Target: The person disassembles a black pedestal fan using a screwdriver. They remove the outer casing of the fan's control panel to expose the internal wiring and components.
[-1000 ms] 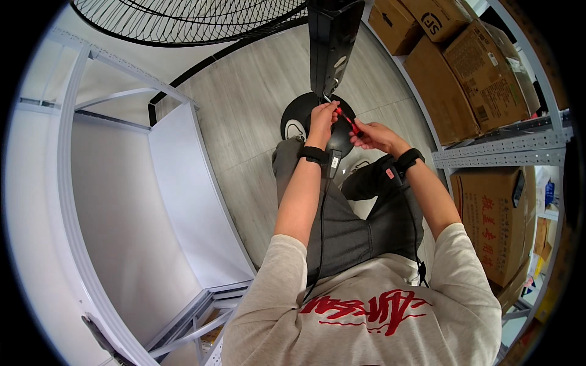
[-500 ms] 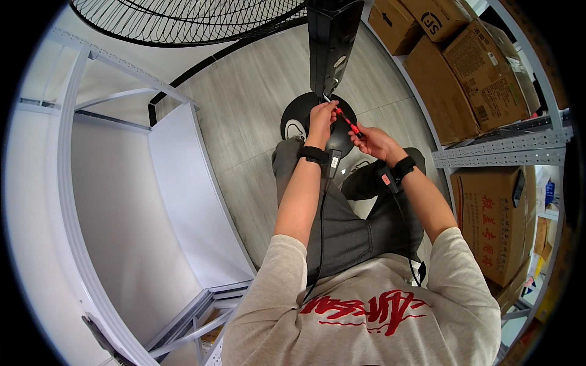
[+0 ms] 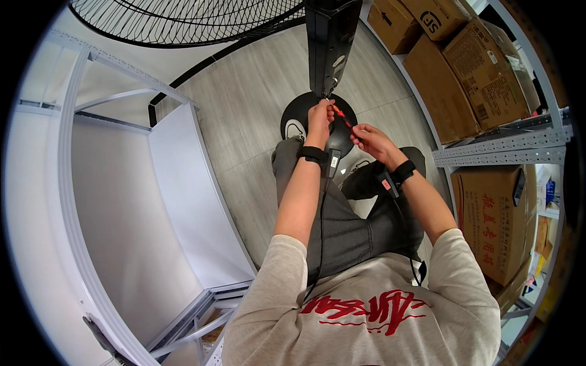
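Note:
A red-and-black screwdriver [image 3: 343, 116] slants between my hands, its tip end by the lower part of a black upright post [image 3: 331, 52]. My right hand [image 3: 373, 142] is closed, fingertips pinching the rear end of the handle. My left hand [image 3: 319, 122] is closed beside the foot of the post, its fingers by the front of the screwdriver. What those left fingers grip is too small and hidden to make out. Below both hands lies a round black base [image 3: 297, 105] on the floor. Each wrist wears a black strap with a small box and a cable.
A large black wire fan guard [image 3: 201, 24] hangs at the upper left. White metal shelving [image 3: 76, 152] stands to my left. On the right, a perforated metal rack [image 3: 500, 152] holds several cardboard boxes [image 3: 488, 79]. My shoes flank the base on a grey floor [image 3: 244, 91].
My right hand's fingers have shifted slightly along and around the screwdriver handle, a little up and left. The left hand stays nearly in place by the post.

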Demonstrator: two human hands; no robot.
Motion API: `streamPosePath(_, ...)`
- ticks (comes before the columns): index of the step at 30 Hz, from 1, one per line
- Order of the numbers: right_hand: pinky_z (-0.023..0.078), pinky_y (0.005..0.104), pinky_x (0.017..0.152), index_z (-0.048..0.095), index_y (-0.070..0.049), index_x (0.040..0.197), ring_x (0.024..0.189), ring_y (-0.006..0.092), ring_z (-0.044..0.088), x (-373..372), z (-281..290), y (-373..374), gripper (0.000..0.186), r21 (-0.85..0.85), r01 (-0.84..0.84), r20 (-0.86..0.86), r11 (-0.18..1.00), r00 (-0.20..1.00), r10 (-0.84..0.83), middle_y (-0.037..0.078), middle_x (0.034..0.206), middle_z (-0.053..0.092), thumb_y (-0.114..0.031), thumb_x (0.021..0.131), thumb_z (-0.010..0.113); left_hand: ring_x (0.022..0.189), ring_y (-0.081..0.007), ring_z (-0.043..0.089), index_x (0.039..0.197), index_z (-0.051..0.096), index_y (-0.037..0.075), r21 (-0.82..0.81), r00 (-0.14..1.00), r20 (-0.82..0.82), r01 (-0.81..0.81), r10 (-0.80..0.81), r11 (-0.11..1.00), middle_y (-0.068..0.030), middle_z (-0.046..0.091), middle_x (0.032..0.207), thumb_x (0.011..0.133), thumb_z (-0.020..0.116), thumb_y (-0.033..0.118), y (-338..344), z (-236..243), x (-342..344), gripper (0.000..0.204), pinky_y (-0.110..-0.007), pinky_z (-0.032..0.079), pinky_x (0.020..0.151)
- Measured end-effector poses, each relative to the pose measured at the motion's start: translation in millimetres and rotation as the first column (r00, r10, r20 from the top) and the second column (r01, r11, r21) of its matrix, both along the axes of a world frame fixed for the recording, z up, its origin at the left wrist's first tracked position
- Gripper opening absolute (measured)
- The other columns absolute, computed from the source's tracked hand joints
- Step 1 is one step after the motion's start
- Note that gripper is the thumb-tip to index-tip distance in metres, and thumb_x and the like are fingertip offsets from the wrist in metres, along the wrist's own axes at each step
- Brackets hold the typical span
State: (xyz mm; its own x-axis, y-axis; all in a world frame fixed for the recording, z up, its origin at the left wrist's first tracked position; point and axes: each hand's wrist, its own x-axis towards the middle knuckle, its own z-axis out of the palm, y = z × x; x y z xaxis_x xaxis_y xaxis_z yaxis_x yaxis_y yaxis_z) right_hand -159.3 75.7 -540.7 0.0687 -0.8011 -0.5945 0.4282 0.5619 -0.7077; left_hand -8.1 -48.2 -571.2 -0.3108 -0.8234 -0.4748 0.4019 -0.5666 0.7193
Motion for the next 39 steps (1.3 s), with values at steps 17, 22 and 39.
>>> streamPosePath(17,0.046,0.0183,0.067,0.056,-0.011,0.102,0.077,0.0056,0.058,-18.5,4.8,16.4,0.019,0.0,-0.039,-0.016,0.999,0.999,0.039,-0.001,0.089,0.063,-0.026,0.094,0.063,0.06,-0.0067,0.047,0.098,0.066,-0.002,-0.022,0.996,-0.067,-0.067,0.066,0.998,0.0023,0.05,0.071,0.096,0.049,0.018,-0.2,-5.4,-1.8,0.025,-0.021,0.038,0.053)
streamPosePath(22,0.048,0.0192,0.067,0.056,-0.01,0.104,0.077,0.0067,0.059,-12.9,7.1,8.8,0.02,-0.058,-0.028,0.027,0.998,0.999,0.03,0.001,0.09,0.063,-0.027,0.095,0.061,0.063,-0.0074,0.05,0.097,0.065,-0.002,-0.019,0.987,-0.115,-0.111,0.108,0.994,0.0005,0.055,0.074,0.093,0.052,0.011,-3.0,-6.5,-1.9,0.019,-0.021,0.04,0.054)
streamPosePath(39,0.044,0.0197,0.059,0.057,-0.008,0.102,0.069,0.0055,0.058,7.6,7.5,-3.6,0.021,-0.113,0.01,-0.202,0.994,0.979,-0.033,0.0,0.083,0.065,-0.026,0.094,0.062,0.062,-0.008,0.049,0.096,0.065,-0.003,-0.033,0.991,-0.098,-0.093,0.089,0.995,-0.0032,0.059,0.076,0.089,0.055,0.005,-0.7,0.0,-3.1,0.015,-0.021,0.04,0.055)
